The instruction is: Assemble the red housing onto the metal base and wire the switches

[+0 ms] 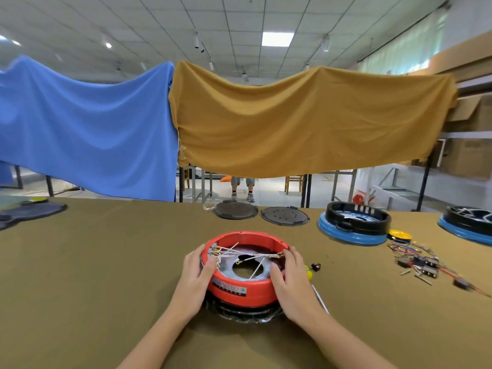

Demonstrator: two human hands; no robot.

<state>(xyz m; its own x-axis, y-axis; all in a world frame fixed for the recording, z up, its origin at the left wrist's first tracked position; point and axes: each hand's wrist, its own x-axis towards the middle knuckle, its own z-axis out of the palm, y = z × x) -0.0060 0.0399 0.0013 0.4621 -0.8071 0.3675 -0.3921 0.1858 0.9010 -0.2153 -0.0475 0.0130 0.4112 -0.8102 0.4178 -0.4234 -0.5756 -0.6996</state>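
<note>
The red housing (243, 265) sits low in the middle of the frame, resting over a dark base (246, 311) whose rim shows below its near edge; I cannot tell whether it is fully seated. Inside the ring, white wires (247, 254) cross above a grey plate with a round hole (249, 267), running between small switches (213, 249) on the left inner wall and a terminal on the right.

The left hand (195, 272) clasps the housing's left wall, fingers curled over the outside and thumb hooked on the rim. The right hand (288, 275) grips the right wall the same way, fingertips near the right terminal. Holding both sides at once probably keeps the ring level and lets it be turned or pressed down evenly onto the base.

Just right of the housing lie a small black part (316, 267) and a yellow piece (309, 272). Further right on the olive worktop (106, 262), a heap of spare wires and switches (420, 263) lies within reach, likely stock for the wiring. Toward the back are two black round lids (261, 214) and black housings on blue rings (355, 225). Blue and mustard cloths (239, 115) hang behind.
</note>
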